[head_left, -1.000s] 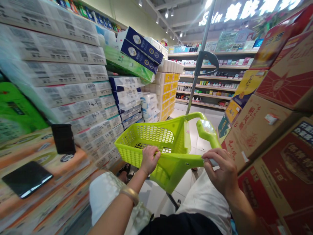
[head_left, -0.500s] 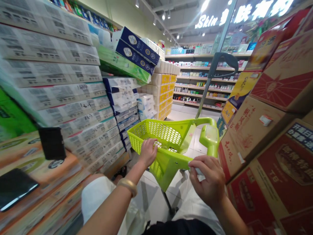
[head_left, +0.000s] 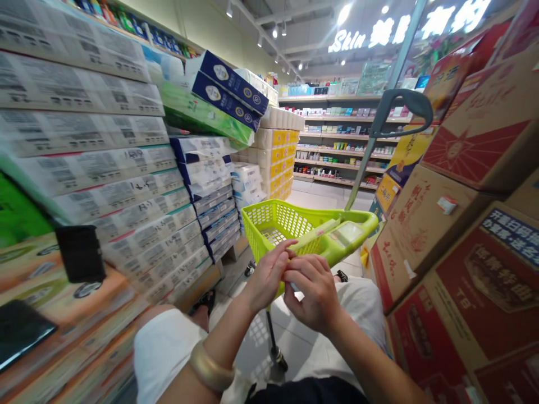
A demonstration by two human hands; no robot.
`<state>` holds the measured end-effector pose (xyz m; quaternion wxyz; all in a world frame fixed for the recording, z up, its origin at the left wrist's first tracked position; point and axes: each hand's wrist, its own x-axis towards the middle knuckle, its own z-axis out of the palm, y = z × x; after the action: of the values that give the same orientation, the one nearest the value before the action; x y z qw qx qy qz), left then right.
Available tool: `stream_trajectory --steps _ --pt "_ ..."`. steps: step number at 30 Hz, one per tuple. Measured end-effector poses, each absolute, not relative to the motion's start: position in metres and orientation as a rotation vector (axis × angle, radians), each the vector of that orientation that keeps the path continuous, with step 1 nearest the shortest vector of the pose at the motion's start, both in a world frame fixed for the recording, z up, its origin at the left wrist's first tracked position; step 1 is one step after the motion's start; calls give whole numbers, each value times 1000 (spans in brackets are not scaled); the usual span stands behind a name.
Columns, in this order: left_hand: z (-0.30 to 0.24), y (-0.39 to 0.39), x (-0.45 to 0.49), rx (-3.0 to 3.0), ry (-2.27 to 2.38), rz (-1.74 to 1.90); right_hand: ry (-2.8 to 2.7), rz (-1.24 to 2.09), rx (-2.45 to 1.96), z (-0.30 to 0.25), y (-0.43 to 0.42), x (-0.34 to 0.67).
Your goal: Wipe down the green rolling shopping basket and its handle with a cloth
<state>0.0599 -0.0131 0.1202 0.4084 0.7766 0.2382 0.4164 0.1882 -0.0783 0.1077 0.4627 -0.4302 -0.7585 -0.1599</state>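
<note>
My left hand (head_left: 269, 275), with a gold bangle (head_left: 210, 367) on its wrist, meets my right hand (head_left: 314, 289) at the fingertips in front of the basket. The left fingers are closed against the right ones; what is between them, if anything, is hidden. Curled fingers of my right hand hold a small white piece (head_left: 294, 287), mostly covered and too small to name. Just beyond both hands stands a lime-green shopping trolley basket (head_left: 290, 221) with perforated walls. Its grey handle (head_left: 404, 109) rises on a slanted pole at the right.
Tall stacks of wrapped packs (head_left: 96, 134) line the left side. On orange packs lie a black phone-like slab (head_left: 25, 331) and a black box-shaped thing (head_left: 80, 253). Cardboard cartons (head_left: 455, 224) are piled at the right. Stocked shelves (head_left: 341, 137) stand beyond the tiled floor (head_left: 315, 193).
My left hand has left the basket's rim and come to my right hand, which has moved left. The basket has turned and shifted right, its handle with it.
</note>
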Motion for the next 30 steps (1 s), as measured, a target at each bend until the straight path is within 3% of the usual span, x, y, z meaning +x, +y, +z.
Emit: stream_trajectory --steps 13,22,30 --pt "124 -8 47 2302 854 1074 -1474 -534 -1479 115 -49 263" --pt "140 -33 45 2686 1231 898 -1824 -329 -1487 139 -64 207" --pt "133 -33 38 2701 1361 861 -1835 -232 -1914 161 -38 242"
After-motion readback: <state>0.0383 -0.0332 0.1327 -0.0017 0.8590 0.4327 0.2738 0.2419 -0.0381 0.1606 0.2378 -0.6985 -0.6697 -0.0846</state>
